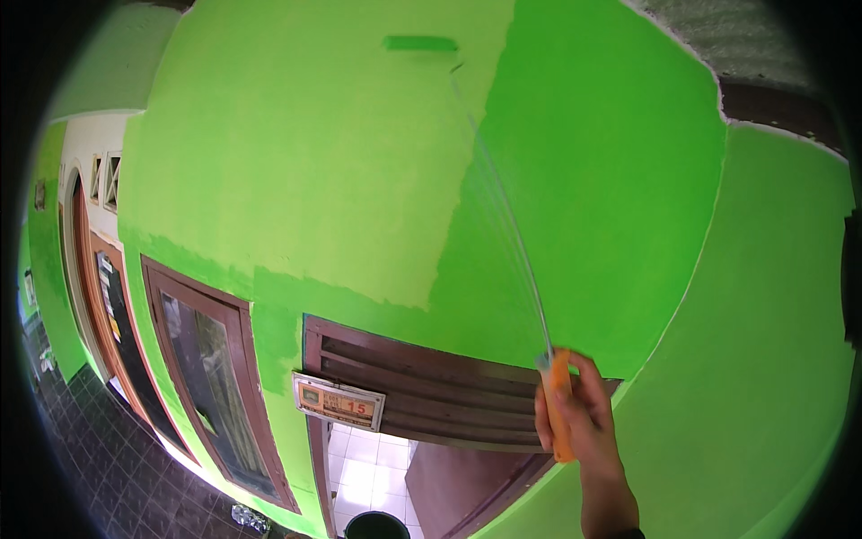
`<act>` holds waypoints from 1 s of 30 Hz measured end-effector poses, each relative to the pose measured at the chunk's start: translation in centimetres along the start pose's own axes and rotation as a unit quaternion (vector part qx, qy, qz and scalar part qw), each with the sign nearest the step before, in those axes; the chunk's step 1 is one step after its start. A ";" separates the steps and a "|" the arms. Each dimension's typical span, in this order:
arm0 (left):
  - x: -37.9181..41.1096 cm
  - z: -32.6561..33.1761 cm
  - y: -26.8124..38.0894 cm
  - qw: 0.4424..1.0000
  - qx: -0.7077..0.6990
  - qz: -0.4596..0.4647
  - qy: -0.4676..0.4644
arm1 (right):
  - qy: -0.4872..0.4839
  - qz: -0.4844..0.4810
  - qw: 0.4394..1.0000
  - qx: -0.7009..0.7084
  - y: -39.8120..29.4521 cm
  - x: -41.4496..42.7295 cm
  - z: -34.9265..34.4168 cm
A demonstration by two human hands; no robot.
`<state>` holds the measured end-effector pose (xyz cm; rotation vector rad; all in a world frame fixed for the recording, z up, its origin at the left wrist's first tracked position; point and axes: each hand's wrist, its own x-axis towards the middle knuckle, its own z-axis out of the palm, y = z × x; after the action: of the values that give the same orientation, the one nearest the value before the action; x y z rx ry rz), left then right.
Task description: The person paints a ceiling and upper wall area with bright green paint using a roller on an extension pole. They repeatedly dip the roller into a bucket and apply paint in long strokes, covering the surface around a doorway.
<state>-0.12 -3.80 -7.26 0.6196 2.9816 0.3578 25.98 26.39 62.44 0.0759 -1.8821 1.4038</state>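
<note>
My right hand [584, 414] grips the orange handle [558, 418] of a paint roller. Its thin metal rod [510, 209] runs up the wall, blurred along part of its length. At the far end the green roller sleeve [421, 44] lies over the light green part of the wall [323, 155]. Darker green paint [592, 182] covers the right part of this wall, with an uneven border between the two shades. A band of the darker green also runs above the window and doorway. My left hand is out of view.
Below the roller is a doorway with a brown louvred panel [431, 384] and a small plaque [339, 402] bearing writing. Left of it stands a brown-framed window [212, 377]. A dark bucket [377, 525] shows at the bottom edge, near dark floor tiles [148, 465]. A side wall [747, 323] rises at right.
</note>
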 end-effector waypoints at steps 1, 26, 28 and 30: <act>1.1 0.9 0.0 0.999 0.006 -0.009 -0.044 | 0.013 -0.020 1.000 -0.007 -0.8 1.2 0.9; -2.6 -13.4 6.7 0.967 -0.129 -0.152 -0.159 | 0.151 -0.231 0.961 -0.038 -8.0 28.4 14.4; -2.2 -12.0 6.0 0.967 -0.127 -0.176 -0.130 | 0.150 -0.231 0.961 -0.037 -8.3 29.0 14.8; -1.3 -9.6 5.3 0.967 -0.115 -0.205 -0.100 | 0.147 -0.231 0.961 -0.039 -8.6 29.6 14.9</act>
<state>1.98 -1.61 3.42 0.0086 2.7230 0.5549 1.25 21.82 85.69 0.2385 -1.5432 0.9619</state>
